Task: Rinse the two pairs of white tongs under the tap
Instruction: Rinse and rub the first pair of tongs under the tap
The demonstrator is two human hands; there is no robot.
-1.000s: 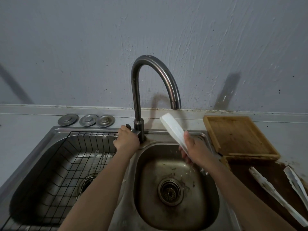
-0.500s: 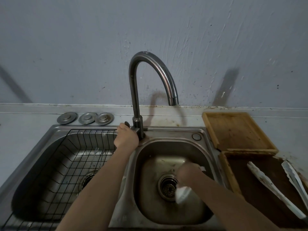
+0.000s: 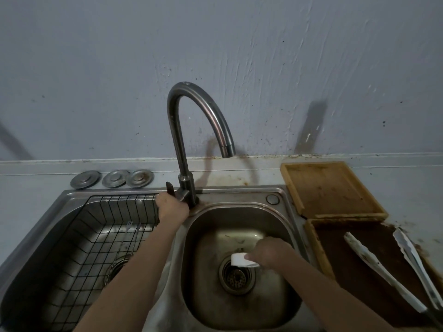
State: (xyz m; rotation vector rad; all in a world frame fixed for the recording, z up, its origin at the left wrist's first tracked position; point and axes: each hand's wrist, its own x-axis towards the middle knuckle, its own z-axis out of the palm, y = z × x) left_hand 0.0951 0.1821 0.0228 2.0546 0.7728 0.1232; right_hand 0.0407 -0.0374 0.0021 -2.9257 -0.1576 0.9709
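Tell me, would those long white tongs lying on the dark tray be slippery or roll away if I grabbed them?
The tongs look flat and long, so they probably won't roll. They seem thin plastic, likely light and a bit springy. Brown grime speckles them, so they may feel greasy and slip on the dark tray.

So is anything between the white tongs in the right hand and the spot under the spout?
Nothing visible. The white tongs sit low over the drain in the right hand; the space up to the spout is open.
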